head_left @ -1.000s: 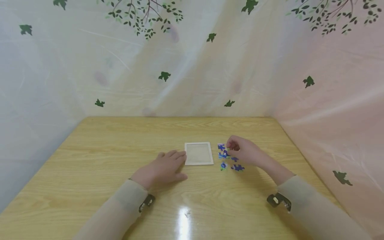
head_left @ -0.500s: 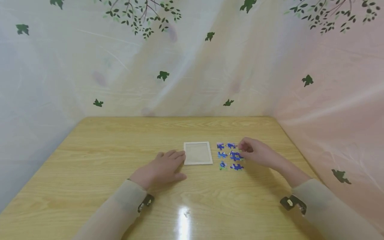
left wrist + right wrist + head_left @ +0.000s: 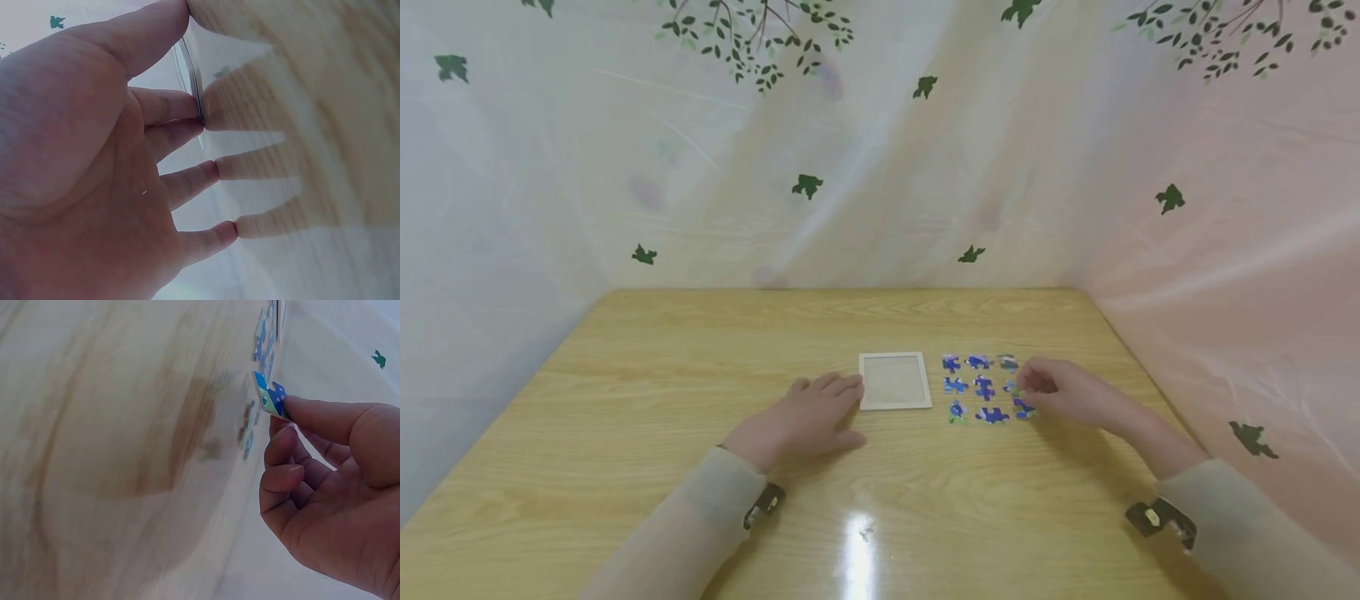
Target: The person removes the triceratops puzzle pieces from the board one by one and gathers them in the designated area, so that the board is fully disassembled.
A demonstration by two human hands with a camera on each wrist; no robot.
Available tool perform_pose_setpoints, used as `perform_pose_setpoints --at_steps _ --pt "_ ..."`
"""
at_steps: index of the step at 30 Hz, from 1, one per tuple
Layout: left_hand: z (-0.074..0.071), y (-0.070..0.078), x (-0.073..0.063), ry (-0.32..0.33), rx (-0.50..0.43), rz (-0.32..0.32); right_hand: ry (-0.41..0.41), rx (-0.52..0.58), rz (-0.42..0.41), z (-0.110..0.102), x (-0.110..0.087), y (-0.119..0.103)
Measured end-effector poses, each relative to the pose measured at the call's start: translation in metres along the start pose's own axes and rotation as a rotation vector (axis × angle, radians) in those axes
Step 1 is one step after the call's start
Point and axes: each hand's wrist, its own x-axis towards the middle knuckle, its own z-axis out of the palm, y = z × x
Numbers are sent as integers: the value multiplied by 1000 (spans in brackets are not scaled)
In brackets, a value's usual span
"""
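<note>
A jigsaw puzzle piece [image 3: 270,397] in blue and light green is pinched between the thumb and fingers of my right hand [image 3: 1071,396], at the right side of a group of loose puzzle pieces [image 3: 983,387]. Those pieces lie spread in rough rows on the table, right of a square white frame [image 3: 895,407]. My left hand [image 3: 801,421] rests palm down with fingers extended, its fingertips at the frame's left edge. In the left wrist view the fingers [image 3: 187,184] meet the glossy tabletop, where their reflections show.
The wooden table [image 3: 715,333] has a bright light reflection [image 3: 859,550] near its front. Pale cloth walls [image 3: 880,167] printed with leaves stand at the back and both sides. Each wrist wears a small dark camera.
My right hand has moved rightward across the pieces, uncovering more of them in the middle and right columns. The left hand and the frame have stayed in place.
</note>
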Motion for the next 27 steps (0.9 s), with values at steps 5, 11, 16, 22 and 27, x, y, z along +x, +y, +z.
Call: perform_pose_setpoints --at_steps 5,11,16,22,27 --pt "-1 0 -1 -3 -21 -5 -1 -8 43 1 -5 3" --pt "0 0 -2 -7 -22 -13 10 -38 50 5 -7 8" --pt "0 1 -1 3 -16 -6 28 -28 33 8 -8 9" --pt "0 1 0 4 -9 5 31 -7 18 11 -6 12" --pt "0 0 1 9 -8 3 35 -22 2 13 -4 13"
